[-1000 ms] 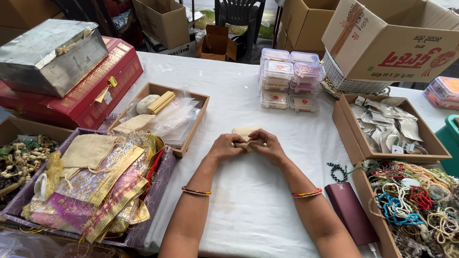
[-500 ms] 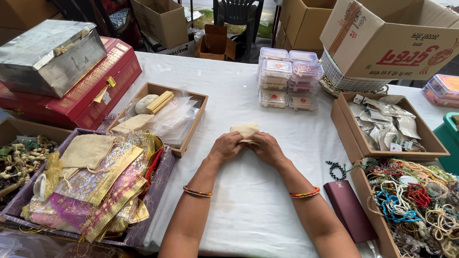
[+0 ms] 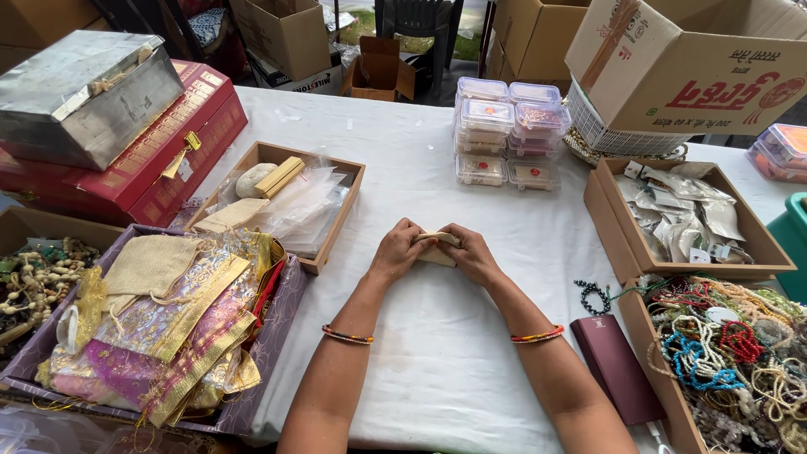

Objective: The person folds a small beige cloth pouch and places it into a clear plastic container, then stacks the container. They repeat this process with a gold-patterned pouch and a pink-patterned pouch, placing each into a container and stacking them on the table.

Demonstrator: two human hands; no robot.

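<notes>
Both hands, left (image 3: 397, 252) and right (image 3: 472, 254), are clamped together on a small beige pouch (image 3: 437, 250) pressed to the desk (image 3: 437, 370) between them, seemingly mid-fold; flattening it evenly comes next.

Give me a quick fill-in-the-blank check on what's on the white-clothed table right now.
1. Both hands, the left hand and the right hand, hold one small beige ____ between them.
2. The dull grey metal chest rests on top of a ____ case with gold trim.
3. The stack of clear plastic lidded containers stands on the white ____.
4. The dark maroon flat wallet-like case lies nearest the person's ____ forearm.

Missing words: pouch; red; tablecloth; right
</notes>
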